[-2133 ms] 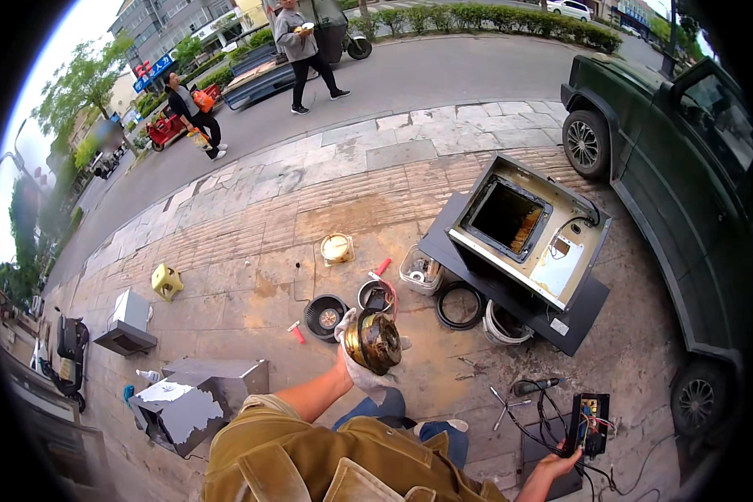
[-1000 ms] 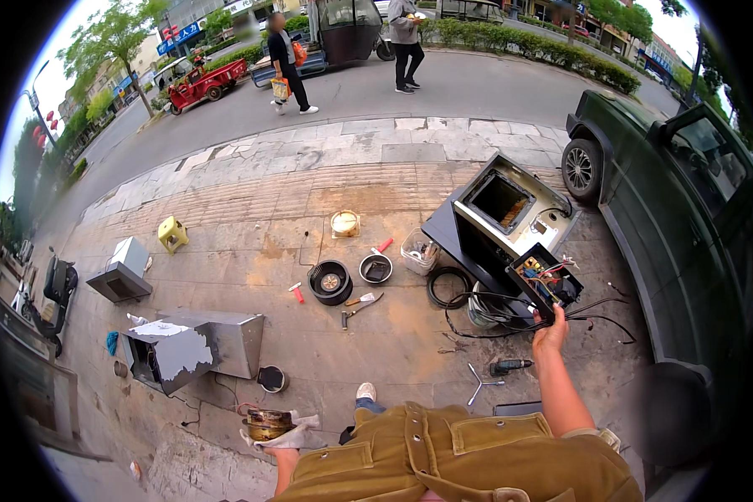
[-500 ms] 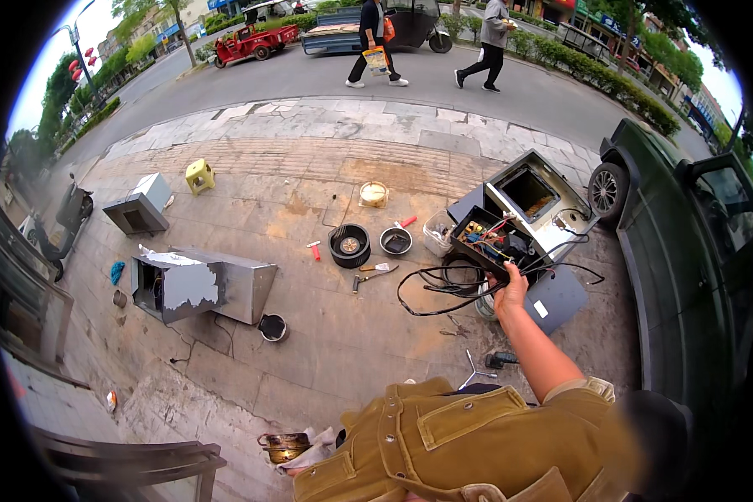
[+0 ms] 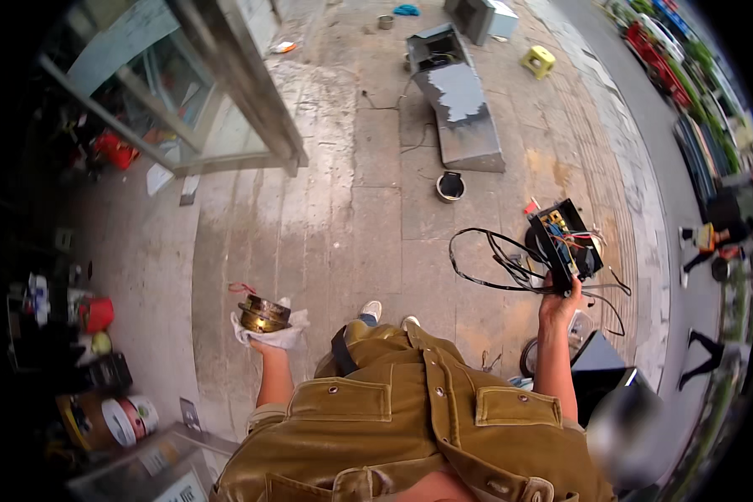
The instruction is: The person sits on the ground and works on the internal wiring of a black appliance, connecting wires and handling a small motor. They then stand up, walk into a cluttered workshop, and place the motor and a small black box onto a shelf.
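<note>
My left hand (image 4: 265,344) is closed under a pale rag (image 4: 288,336), and on it rests a grimy gold-brown, round motor-like metal part (image 4: 264,315). A red wire loop (image 4: 242,288) sticks out beside this part. On the other side, my right hand (image 4: 562,306) grips the lower end of a black electrical box (image 4: 566,238). Coloured wires and small components show inside the box. Black cables (image 4: 498,266) hang from it in loose loops to the left. The box partly hides a round black item on the ground behind it.
A dented grey metal housing (image 4: 462,113) lies ahead on the paving, near a small tub with black contents (image 4: 450,186). A yellow stool (image 4: 539,61) stands farther off. An open glass door (image 4: 171,92) is at the left, and people walk along the road at right.
My view has swung left toward the building. The black box is now lifted off the grey unit in my right hand. My left hand with the rag and round metal part has come into view.
</note>
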The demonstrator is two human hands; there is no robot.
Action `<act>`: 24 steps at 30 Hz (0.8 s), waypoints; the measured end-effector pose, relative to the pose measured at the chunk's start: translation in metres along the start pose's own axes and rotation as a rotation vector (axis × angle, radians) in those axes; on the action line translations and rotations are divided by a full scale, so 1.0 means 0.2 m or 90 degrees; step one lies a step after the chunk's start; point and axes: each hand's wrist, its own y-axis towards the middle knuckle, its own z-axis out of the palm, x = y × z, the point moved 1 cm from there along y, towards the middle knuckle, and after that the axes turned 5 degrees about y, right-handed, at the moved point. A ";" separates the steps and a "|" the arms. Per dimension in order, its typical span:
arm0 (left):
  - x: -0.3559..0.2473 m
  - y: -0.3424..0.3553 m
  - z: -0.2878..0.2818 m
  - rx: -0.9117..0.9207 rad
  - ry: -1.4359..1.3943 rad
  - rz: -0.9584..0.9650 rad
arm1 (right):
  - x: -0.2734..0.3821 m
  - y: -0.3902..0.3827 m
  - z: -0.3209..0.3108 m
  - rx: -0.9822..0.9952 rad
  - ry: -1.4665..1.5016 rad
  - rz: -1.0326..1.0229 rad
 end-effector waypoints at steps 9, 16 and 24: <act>-0.02 -1.06 -0.66 -0.187 -0.265 0.514 | -1.01 -0.20 0.49 0.226 -0.140 0.367; 0.31 -1.58 -1.26 -0.491 -0.480 0.590 | -1.72 -0.86 0.97 0.417 -0.207 0.570; -0.12 -1.50 -1.36 -0.651 -0.640 0.529 | -2.55 -1.88 1.55 0.564 -0.307 0.663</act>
